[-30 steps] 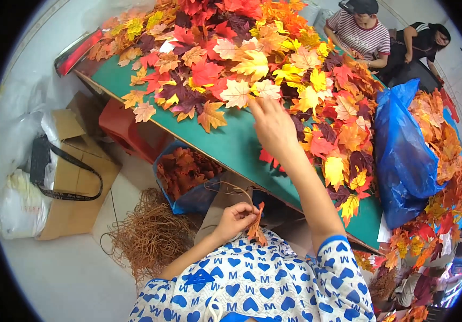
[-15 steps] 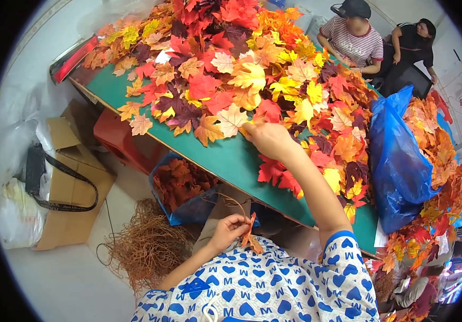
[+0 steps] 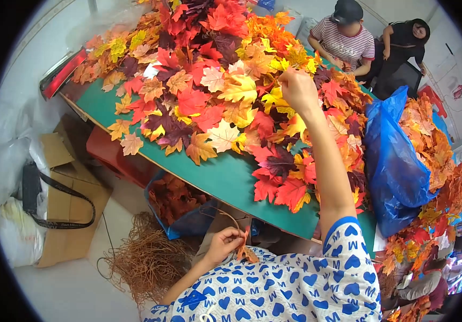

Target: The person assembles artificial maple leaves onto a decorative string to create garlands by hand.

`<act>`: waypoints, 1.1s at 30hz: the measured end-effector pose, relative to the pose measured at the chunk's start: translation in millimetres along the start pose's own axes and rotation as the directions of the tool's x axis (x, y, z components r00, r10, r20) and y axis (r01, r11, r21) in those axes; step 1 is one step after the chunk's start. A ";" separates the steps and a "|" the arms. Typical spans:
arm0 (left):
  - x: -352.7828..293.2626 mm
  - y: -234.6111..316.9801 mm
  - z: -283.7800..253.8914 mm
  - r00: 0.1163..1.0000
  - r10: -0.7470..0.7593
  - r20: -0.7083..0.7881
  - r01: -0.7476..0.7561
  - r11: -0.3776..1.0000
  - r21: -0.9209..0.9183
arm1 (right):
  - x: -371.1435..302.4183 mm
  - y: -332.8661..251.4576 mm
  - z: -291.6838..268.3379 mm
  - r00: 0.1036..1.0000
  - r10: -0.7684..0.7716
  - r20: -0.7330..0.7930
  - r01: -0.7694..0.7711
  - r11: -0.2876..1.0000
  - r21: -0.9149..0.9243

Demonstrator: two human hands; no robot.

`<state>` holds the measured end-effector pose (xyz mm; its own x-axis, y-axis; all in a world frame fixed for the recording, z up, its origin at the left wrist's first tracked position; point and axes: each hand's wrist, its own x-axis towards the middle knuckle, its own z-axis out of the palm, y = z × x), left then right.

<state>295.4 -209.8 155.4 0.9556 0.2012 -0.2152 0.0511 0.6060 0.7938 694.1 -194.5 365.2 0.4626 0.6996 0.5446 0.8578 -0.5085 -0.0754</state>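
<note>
My left hand [image 3: 224, 246] is closed in front of my body, pinching a thin brown stem [image 3: 232, 217] that curves up past the table edge. A small orange artificial leaf [image 3: 248, 255] hangs at the fingers of that hand. My right hand [image 3: 300, 91] reaches far over a heap of artificial maple leaves [image 3: 239, 88] in red, orange, yellow and dark purple. Its fingers are curled in among yellow and orange leaves. Whatever they grip, if anything, is hidden. Pale peach, red and purple leaves lie near the table's front edge.
The green table [image 3: 204, 180] slants across the view. A blue plastic bag [image 3: 397, 172] stands at its right end. Below are a blue bag of leaves [image 3: 174, 201], a tangle of brown stems [image 3: 145, 255], a red stool [image 3: 115, 158] and a cardboard box [image 3: 72, 209]. Two people [image 3: 344, 45] are beyond.
My right hand has moved from the pale leaf near the table's front to farther back and right over the heap. My left hand still holds the stem, almost unmoved.
</note>
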 end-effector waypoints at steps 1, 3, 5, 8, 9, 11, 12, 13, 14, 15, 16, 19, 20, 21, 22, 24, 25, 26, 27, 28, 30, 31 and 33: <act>-0.2 1.6 0.3 1.000 -0.002 0.003 0.002 1.000 -0.001 | 4.8 3.9 -1.7 0.996 -0.027 0.087 0.031 0.998 -0.051; 0.4 4.3 -1.4 1.000 0.016 0.000 -0.016 0.999 0.033 | 8.6 5.7 -2.8 0.991 0.029 0.134 -0.039 0.997 0.067; -1.2 -0.4 -8.0 0.999 0.032 -0.006 -0.032 0.999 0.037 | 10.4 6.9 -5.6 0.980 0.078 0.186 -0.112 0.977 0.180; 0.4 -2.5 -9.2 0.999 0.021 -0.026 -0.020 0.999 0.025 | 10.2 14.3 -5.4 0.961 0.093 0.261 -0.150 0.966 0.210; 1.3 -2.0 -9.5 0.999 -0.009 -0.037 0.009 1.000 0.012 | 7.0 16.4 -2.2 0.961 0.096 0.260 -0.153 0.966 0.207; 3.1 0.9 -9.3 1.000 -0.017 -0.012 0.017 1.000 0.022 | -2.4 18.4 4.4 0.962 -0.108 0.251 0.064 0.982 0.175; 3.4 1.7 -8.8 1.000 -0.023 0.004 0.023 0.999 0.030 | -6.2 12.8 7.6 0.962 -0.116 0.246 0.065 0.976 0.205; 3.9 2.2 -8.6 1.000 -0.023 0.004 0.023 0.999 0.028 | -10.2 9.6 7.1 0.962 -0.116 0.247 0.066 0.977 0.205; 4.6 2.7 -8.5 1.000 -0.020 0.010 0.019 0.999 0.026 | -14.8 6.5 4.5 0.983 -0.128 0.129 0.111 0.986 0.127; 3.9 2.7 -8.1 1.000 -0.018 0.014 0.017 1.000 0.022 | -18.3 1.4 -0.5 0.989 -0.147 0.012 0.146 0.988 0.046; 2.8 3.3 -8.2 1.000 -0.019 0.014 0.019 1.000 0.019 | -20.2 -0.7 -4.6 0.989 -0.145 -0.003 0.144 0.989 -0.043; 0.5 2.2 -8.8 1.000 0.008 0.005 -0.008 1.000 0.021 | -35.3 -13.6 -18.2 0.967 -0.009 0.254 0.105 0.925 -0.365; 1.1 -1.3 -9.4 1.000 -0.002 -0.017 0.002 1.000 -0.008 | -41.0 -11.4 -12.7 0.973 -0.032 0.228 0.124 0.907 -0.403; -0.3 -2.5 -9.0 0.999 -0.014 -0.033 0.013 0.999 -0.033 | -49.1 -4.3 -8.1 0.974 -0.023 0.225 0.116 0.905 -0.409; 1.1 0.9 -7.4 1.000 -0.001 -0.002 0.001 1.000 0.017 | -54.5 3.1 -1.9 0.993 -0.080 0.089 0.110 0.901 -0.419; 0.5 0.7 -6.4 1.000 0.019 0.018 -0.019 1.000 0.019 | -61.3 4.1 -7.6 0.976 -0.132 -0.175 0.087 0.965 -0.246; -1.8 1.3 -4.6 0.998 0.034 0.044 -0.035 0.999 0.022 | -63.7 4.3 -17.3 0.976 -0.132 -0.174 0.087 0.966 -0.244; -4.5 5.5 -1.2 0.998 0.035 0.053 -0.037 0.999 0.036 | -67.5 6.7 -26.5 0.951 -0.080 -0.300 0.071 0.997 -0.040; -6.3 9.1 1.8 0.998 0.028 0.062 -0.031 0.999 0.041 | -73.7 9.6 -34.9 0.911 0.003 -0.412 0.069 0.985 0.160; -8.1 11.3 5.2 0.996 0.045 0.074 -0.048 0.998 0.045 | -77.7 12.7 -34.5 0.884 0.331 -0.332 -0.073 0.797 0.600; -7.1 10.3 13.0 0.986 0.115 0.122 -0.120 0.992 0.042 | -88.0 37.5 -50.4 0.747 0.574 -0.336 -0.136 0.626 0.768; -6.6 12.4 18.4 0.985 0.103 0.140 -0.111 0.993 0.049 | -89.2 51.1 -52.1 0.633 0.678 -0.373 -0.010 0.489 0.872; -8.0 18.5 30.1 0.979 0.105 0.174 -0.111 0.994 0.023 | -101.0 67.2 -69.2 0.468 0.702 -0.537 0.075 0.574 0.815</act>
<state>297.5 -223.4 188.9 0.9916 0.1265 -0.0282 -0.0482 0.5618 0.8259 689.6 -334.0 362.9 0.6981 -0.2987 0.6507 0.7098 0.1701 -0.6835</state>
